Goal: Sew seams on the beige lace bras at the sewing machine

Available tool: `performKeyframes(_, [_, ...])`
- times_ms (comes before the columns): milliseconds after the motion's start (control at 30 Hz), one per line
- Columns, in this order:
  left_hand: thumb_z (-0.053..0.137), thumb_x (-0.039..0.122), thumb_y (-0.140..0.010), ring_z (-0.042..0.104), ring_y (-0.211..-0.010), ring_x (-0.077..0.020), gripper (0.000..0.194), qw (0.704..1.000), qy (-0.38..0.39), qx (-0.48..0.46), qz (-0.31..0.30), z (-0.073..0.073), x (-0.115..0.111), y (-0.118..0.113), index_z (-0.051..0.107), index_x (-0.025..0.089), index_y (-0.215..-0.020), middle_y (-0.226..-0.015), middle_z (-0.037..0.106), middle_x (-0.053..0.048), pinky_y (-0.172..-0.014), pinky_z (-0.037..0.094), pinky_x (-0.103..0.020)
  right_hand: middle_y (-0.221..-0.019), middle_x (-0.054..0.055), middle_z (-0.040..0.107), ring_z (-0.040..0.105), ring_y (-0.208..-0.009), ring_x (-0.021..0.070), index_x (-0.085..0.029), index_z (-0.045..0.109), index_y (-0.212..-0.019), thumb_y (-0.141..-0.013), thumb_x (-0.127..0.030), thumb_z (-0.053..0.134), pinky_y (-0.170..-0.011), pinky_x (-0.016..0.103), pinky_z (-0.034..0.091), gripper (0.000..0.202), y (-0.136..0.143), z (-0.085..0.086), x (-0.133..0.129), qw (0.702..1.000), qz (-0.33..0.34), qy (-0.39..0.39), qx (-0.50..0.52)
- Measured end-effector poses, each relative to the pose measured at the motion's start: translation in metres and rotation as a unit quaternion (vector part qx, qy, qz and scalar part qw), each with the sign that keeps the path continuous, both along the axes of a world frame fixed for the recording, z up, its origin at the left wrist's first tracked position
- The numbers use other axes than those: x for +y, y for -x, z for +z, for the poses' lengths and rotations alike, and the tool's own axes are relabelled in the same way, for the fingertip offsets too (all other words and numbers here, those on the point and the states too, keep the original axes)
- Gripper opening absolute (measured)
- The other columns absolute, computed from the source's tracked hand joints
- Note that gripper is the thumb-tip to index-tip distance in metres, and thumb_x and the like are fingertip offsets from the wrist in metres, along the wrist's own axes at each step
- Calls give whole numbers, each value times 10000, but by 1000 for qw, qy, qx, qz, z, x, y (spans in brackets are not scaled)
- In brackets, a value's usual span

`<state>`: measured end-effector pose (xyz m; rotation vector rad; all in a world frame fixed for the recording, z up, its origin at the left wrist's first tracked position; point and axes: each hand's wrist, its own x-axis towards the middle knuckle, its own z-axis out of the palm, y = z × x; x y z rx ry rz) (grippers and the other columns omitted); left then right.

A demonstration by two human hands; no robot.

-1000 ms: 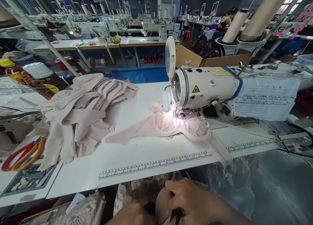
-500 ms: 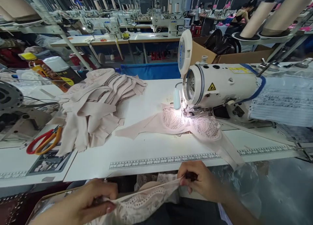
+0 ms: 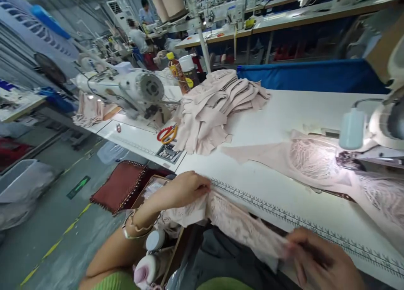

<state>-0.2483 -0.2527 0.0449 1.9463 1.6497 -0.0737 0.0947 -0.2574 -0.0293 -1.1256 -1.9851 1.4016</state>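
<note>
My left hand (image 3: 186, 190) grips one end of a pale pink lace garment piece (image 3: 235, 222) at the front edge of the white sewing table (image 3: 268, 184). My right hand (image 3: 322, 262) holds the other end, low at the right, so the lace stretches between both hands just below the printed ruler strip (image 3: 284, 216). A similar lace bra piece (image 3: 312, 159) lies on the table under the sewing machine head (image 3: 386, 117) at the right edge.
A heap of beige fabric pieces (image 3: 214, 109) lies on the table behind, with red-and-orange scissors (image 3: 167, 133) beside it. Another sewing machine (image 3: 132, 90) stands to the left. A cardboard box with bottles (image 3: 154, 248) sits below my left arm. People work at far benches.
The view has swung left and down. My hands have lifted the lace piece from my lap and spread it wider along the table's front edge.
</note>
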Motion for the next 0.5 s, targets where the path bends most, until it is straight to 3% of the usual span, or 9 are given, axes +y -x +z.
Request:
performKeyframes(100, [561, 181, -931, 643, -767, -208, 164, 994, -13, 99, 52, -9, 12, 0, 711, 180, -864, -768, 693, -51, -659, 397, -270, -549, -31, 660, 622, -455, 173, -267, 649, -848, -967, -404, 494, -501, 257, 466, 239, 25, -13, 7, 976, -121, -134, -118])
performKeyframes(200, [609, 214, -930, 657, -787, -215, 108, 993, -17, 105, 45, -17, 22, 4, 713, 190, -916, -793, 709, -50, -635, 382, -270, -691, -3, 727, 674, -543, 215, -271, 603, -915, -954, -369, 447, -478, 289, 422, 188, 41, -23, 11, 934, -144, -258, -203])
performKeyframes(333, [634, 251, -935, 662, -801, -220, 107, 993, -18, 108, 34, -20, 29, 7, 716, 183, -938, -798, 707, -54, -634, 387, -272, -601, -13, 669, 620, -462, 221, -275, 572, -924, -993, -431, 401, -412, 287, 346, 242, 46, -27, 9, 913, -123, -288, -262])
performKeyframes(500, [623, 251, -944, 665, -798, -216, 115, 992, -9, 119, 32, -18, 30, 6, 707, 173, -946, -785, 691, -52, -646, 409, -271, -624, 4, 677, 626, -481, 224, -274, 598, -980, -1013, -450, 367, -419, 282, 367, 292, 46, -28, 7, 906, -112, -300, -277])
